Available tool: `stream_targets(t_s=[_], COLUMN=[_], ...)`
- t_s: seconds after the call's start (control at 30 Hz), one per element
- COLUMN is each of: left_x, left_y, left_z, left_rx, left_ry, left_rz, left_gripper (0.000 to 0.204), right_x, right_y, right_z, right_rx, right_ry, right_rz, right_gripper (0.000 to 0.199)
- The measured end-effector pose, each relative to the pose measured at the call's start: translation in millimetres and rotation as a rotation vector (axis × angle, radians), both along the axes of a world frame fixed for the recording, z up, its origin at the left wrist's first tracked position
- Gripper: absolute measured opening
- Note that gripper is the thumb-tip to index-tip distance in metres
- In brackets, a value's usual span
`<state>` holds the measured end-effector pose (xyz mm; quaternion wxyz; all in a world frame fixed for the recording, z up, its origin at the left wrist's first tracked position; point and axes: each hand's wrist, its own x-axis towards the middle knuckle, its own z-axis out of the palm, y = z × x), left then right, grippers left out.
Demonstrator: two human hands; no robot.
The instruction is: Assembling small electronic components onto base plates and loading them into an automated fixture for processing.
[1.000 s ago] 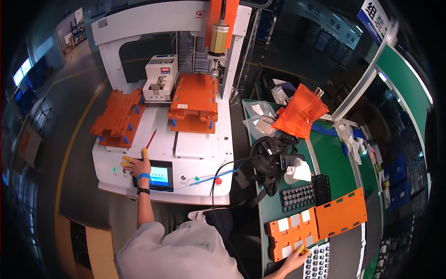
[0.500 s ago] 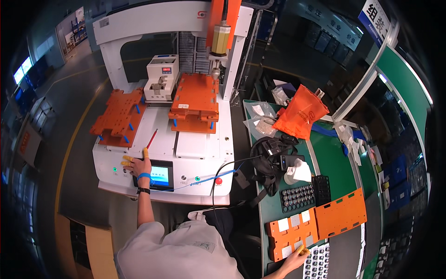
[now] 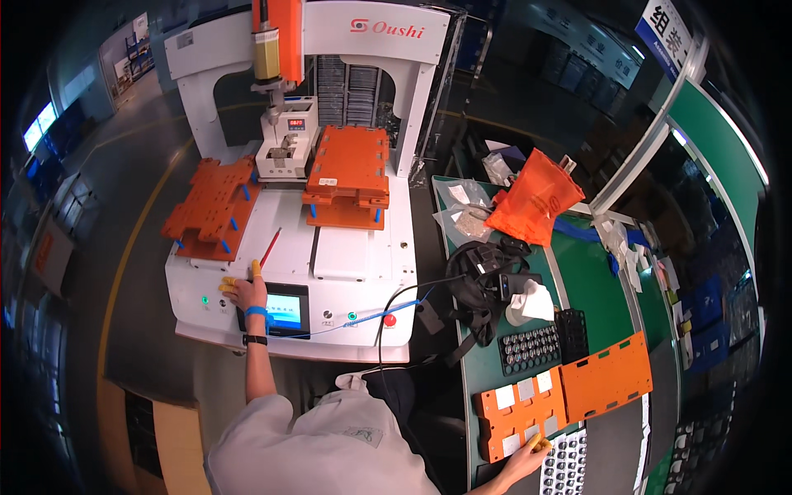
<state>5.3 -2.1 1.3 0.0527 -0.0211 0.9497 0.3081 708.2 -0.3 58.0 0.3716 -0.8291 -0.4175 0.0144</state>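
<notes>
Left hand toward nine o'clock, fingers spread on the white machine, red stick at its one o'clock, right hand at five, fingers bent by the orange tray, grip I can't tell, black round parts at its three o'clock.

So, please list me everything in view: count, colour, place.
Machine: one, white, centre-left
Screen: one, blue, machine front
Box: one, white, on machine
Tool head: one, orange, above box
Jigs: two, orange, on machine
Stick: one, red, on machine
Bench: one, green, right
Bag: one, orange, bench
Strap bundle: one, black, bench
Cloth: one, white, bench
Trays: two black, one white, bench
Plates: two, orange, bench
Sign: one, white-blue, upper right
Other things: small or dim, uncounted
Shirt: one, grey, bottom
Left hand: one, yellow-tipped, beside screen
Right hand: one, yellow-tipped, at plates
</notes>
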Motion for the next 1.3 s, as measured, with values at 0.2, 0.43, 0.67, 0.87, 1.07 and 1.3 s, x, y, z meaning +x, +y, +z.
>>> stream_targets(t_s=[0.2, 0.43, 0.67, 0.87, 1.07, 1.3], left_x=[108.5, 313.4, 453.5, 498.1, 509.2, 512.2], left_y=[48.6, 88.9, 81.9, 90.1, 88.0, 85.2], left_z=[81.7, 156.0, 139.7, 86.2, 81.7, 87.3], left_rx=[0.793, 1.272, 0.931, 0.623, 0.587, 0.571], left_ry=[0.664, 0.162, 0.149, 0.276, 0.403, 0.496], left_rz=[-0.228, -1.248, -2.406, -2.474, -2.377, -2.356], left_gripper=[0.063, 0.025, 0.046, 0.094, 0.086, 0.077], right_x=[3.4, 1.6, -5.5, -6.4, -1.1, 6.6], right_y=[-5.2, 11.2, 21.9, 31.5, 31.6, 38.6], right_z=[-3.1, 11.9, 34.6, 33.6, 29.4, 32.0], right_rx=[0.094, -0.024, -0.163, -0.082, -0.001, 0.132], right_ry=[0.041, 0.152, 0.104, 0.014, 0.080, 0.232], right_rz=[0.042, -0.101, -0.238, -0.236, -0.253, -0.232], right_gripper=[0.032, 0.036, 0.046, 0.037, 0.023, 0.018])
